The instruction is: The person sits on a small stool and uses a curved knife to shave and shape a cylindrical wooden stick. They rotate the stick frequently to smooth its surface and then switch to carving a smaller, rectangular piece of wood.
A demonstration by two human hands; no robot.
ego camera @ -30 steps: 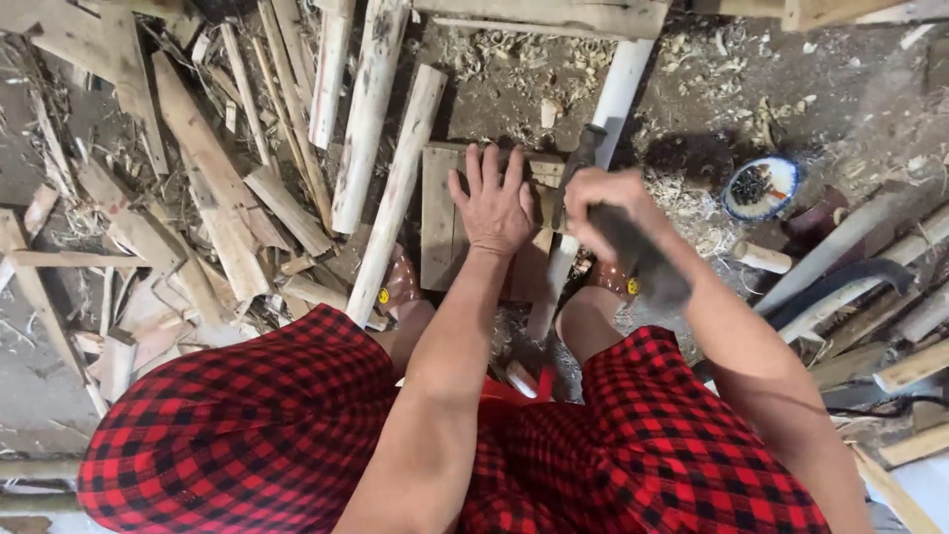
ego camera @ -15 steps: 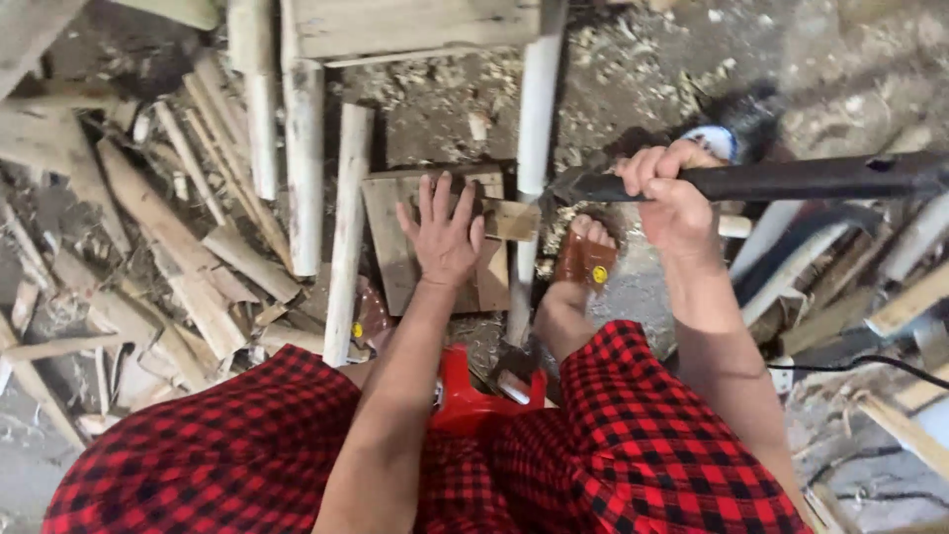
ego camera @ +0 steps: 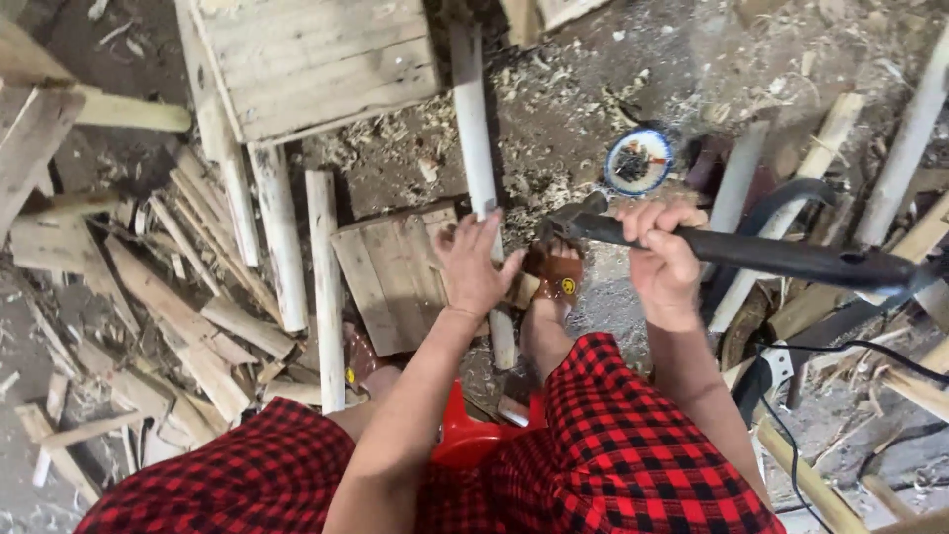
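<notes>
The head camera looks down past two knees in red-and-black checked cloth [ego camera: 633, 455] and a red stool [ego camera: 465, 440] between them.

The left hand [ego camera: 473, 265] lies flat, fingers spread and pressed down, pinching nothing. Under its palm and fingers is a small wooden board [ego camera: 390, 277] on the ground, and just beside its fingertips, on the side toward the other hand, a pale round stick [ego camera: 474, 148] runs away from the person; whether the hand touches this stick as well cannot be told.

The right hand [ego camera: 664, 255] is wrapped tight around the dark handle of a hatchet [ego camera: 751, 252], near its head. The handle runs out past the hand to the person's right, while the blade end sits just inward of the grip, close to the left hand's fingertips and above a sandalled foot [ego camera: 556, 282].

Beyond the right hand's knuckles lies a small blue-rimmed bowl [ego camera: 638, 161] on the chip-strewn ground. Outward of the left hand, more pale peeled sticks [ego camera: 324, 287] lie side by side, with a heap of split scrap wood [ego camera: 158, 316] farther out. A larger plank panel [ego camera: 316, 59] lies well beyond the left hand.
</notes>
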